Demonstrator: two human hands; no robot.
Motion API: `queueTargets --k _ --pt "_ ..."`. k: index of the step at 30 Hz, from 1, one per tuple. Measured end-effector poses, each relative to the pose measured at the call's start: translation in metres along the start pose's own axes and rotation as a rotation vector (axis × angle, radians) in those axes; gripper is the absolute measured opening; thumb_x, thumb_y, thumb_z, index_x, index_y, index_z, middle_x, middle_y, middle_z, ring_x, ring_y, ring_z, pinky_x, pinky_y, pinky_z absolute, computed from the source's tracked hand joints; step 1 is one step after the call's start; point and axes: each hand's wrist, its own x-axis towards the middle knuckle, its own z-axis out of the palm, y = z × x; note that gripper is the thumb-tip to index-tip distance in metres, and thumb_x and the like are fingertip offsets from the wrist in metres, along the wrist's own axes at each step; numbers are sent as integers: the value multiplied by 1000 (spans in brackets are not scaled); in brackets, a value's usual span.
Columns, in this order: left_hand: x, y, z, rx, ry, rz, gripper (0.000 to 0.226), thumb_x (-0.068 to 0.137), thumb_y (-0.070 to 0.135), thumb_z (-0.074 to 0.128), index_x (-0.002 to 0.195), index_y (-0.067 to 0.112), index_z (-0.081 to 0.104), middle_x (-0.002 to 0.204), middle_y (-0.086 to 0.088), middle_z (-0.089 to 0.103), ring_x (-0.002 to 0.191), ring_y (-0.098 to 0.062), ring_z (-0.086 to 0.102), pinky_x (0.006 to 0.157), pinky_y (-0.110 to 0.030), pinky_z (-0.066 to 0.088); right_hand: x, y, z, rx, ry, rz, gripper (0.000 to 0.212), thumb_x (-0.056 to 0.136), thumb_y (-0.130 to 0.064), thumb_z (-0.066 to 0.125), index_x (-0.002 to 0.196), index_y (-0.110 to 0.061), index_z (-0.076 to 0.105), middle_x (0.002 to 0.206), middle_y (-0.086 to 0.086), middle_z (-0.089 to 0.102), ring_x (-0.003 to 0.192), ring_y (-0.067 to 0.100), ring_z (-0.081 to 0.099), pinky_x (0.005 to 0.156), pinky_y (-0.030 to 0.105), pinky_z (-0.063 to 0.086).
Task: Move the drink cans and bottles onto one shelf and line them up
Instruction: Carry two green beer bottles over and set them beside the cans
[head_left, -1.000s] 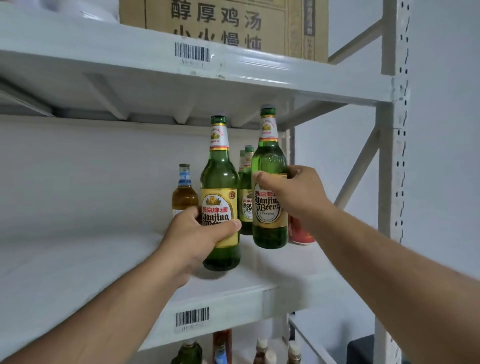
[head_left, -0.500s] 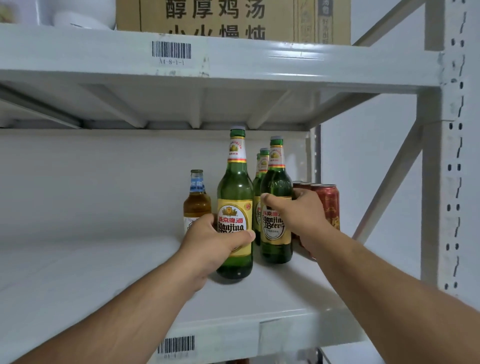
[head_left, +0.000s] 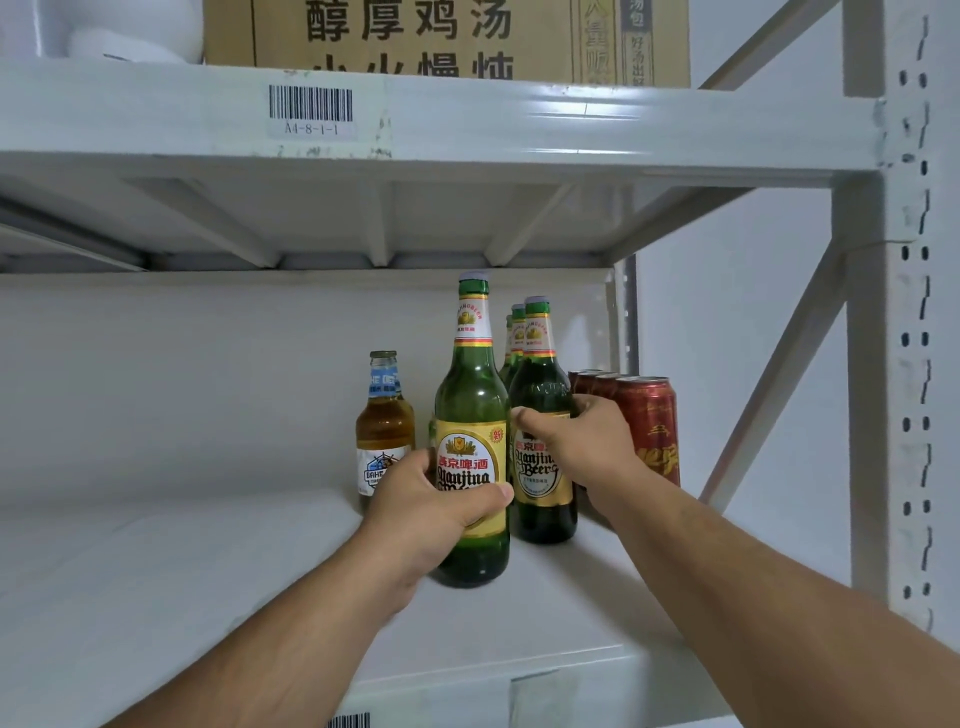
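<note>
Left hand (head_left: 431, 514) grips the front green bottle (head_left: 471, 415); right hand (head_left: 582, 441) grips the neighbouring green bottle (head_left: 543, 499), both upright on the shelf (head_left: 208, 571).

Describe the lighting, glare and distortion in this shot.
Head view: soft even light, faint shadows under the bottles; mild glare on the upper shelf edge and the near green bottle; wide-angle lens stretches both forearms and bows the right post; everything reasonably sharp.

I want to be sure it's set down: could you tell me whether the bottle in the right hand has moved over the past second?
Yes. The bottle in the right hand has come down onto the shelf, beside the cans.
</note>
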Motion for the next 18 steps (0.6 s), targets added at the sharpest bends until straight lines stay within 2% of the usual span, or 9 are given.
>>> queueTargets --k 12,18 --pt "5 -3 -4 -31 18 -14 53 69 23 94 115 26 68 108 3 76 105 -21 70 99 -48 56 16 10 8 11 -22 25 45 75 -39 85 111 -17 69 96 -1 76 88 21 74 85 45 60" --pt "6 -3 -4 -26 22 -26 58 68 24 94 119 27 66 111 3 75 108 -22 69 101 -50 55 21 13 8 38 -47 29 44 76 -37 85 111 -17 69 96 0 77 88 22 74 85 46 60"
